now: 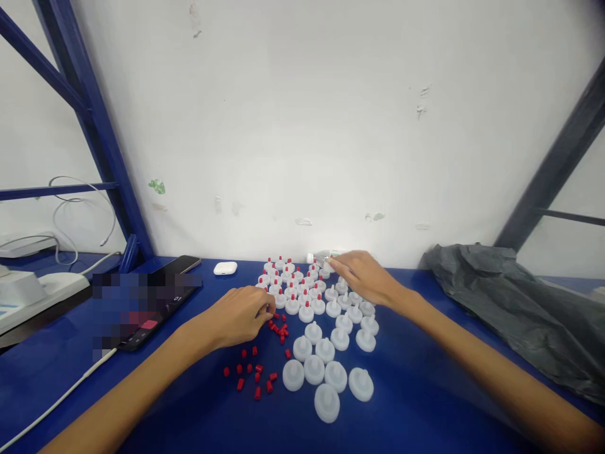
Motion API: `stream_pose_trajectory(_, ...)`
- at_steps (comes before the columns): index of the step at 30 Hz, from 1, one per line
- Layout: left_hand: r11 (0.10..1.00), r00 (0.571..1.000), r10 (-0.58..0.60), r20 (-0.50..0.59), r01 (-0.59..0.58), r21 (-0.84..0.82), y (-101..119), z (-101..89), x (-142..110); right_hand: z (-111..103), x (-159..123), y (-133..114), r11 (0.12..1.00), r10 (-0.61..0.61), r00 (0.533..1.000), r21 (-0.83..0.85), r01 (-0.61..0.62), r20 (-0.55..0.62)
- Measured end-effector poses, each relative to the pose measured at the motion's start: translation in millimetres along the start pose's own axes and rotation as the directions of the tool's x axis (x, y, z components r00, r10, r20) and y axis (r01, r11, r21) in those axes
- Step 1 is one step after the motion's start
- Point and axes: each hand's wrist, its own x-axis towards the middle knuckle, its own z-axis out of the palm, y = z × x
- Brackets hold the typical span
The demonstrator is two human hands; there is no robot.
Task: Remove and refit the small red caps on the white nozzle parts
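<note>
My left hand [243, 315] is closed, fingertips pinched down beside a loose cluster of small red caps [282, 331]; whatever is between the fingertips is hidden. My right hand [363, 272] reaches to the back of the group, its thumb and fingers closed at a white nozzle lid [327, 267]. Between the hands stand rows of white nozzle lids with red caps on their tips [292, 305]. Bare white nozzle lids [314, 369] spread to the right and front, tips upward. More loose red caps [249, 368] lie scattered at the front left.
A clear bottle with a white cap [311, 258] lies against the wall. A white earbud case [225, 268] and a phone [165, 309] with a white cable are left. A dark plastic bag [496, 302] covers the right side. Blue metal posts [94, 126] flank the blue table [189, 403].
</note>
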Motion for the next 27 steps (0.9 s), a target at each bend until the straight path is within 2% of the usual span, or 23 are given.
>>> stream_pose_trajectory(3, 1.000, 0.995, -0.021, -0.096, 0.022, 0.008, 6, -4.6, 1, -16, 10, -16, 0.997, -0.081, 0.983, -0.012, 0.080, -0.166)
stream_pose_trajectory(5, 0.999, 0.985, -0.036, -0.170, 0.034, -0.016, 12, -8.8, 1, -19, 11, -30, 0.984, -0.176, 0.964, -0.016, 0.176, -0.199)
stream_pose_trajectory(9, 0.989, 0.965, -0.035, -0.261, -0.003, -0.145, 26, -12.4, -1, -11, 1, -64, 0.941, -0.333, 0.942, -0.078, 0.329, -0.040)
stream_pose_trajectory(13, 0.985, 0.960, 0.044, -0.275, -0.088, -0.148, 33, -6.6, -3, -2, -11, -87, 0.876, -0.459, 0.884, -0.124, 0.467, 0.088)
stream_pose_trajectory(16, 0.983, 0.958, 0.117, -0.262, -0.149, -0.104, 33, -2.8, -3, -1, -12, -91, 0.868, -0.478, 0.875, -0.112, 0.484, 0.077)
stream_pose_trajectory(19, 0.975, 0.950, 0.156, -0.272, -0.193, -0.112, 33, -2.9, -4, -2, -10, -85, 0.869, -0.490, 0.871, -0.069, 0.491, 0.035)
stream_pose_trajectory(21, 0.969, 0.951, 0.124, -0.283, -0.178, -0.173, 35, -4.0, -3, -1, -7, -78, 0.856, -0.513, 0.859, -0.067, 0.512, 0.009)
stream_pose_trajectory(24, 0.932, 0.956, 0.012, -0.292, -0.117, -0.344, 39, -4.2, 1, 0, -3, -74, 0.825, -0.555, 0.832, -0.137, 0.548, -0.017)
stream_pose_trajectory(27, 0.813, 0.954, -0.078, -0.290, -0.107, -0.572, 43, 0.2, 7, 2, -3, -77, 0.790, -0.594, 0.803, -0.222, 0.572, -0.044)
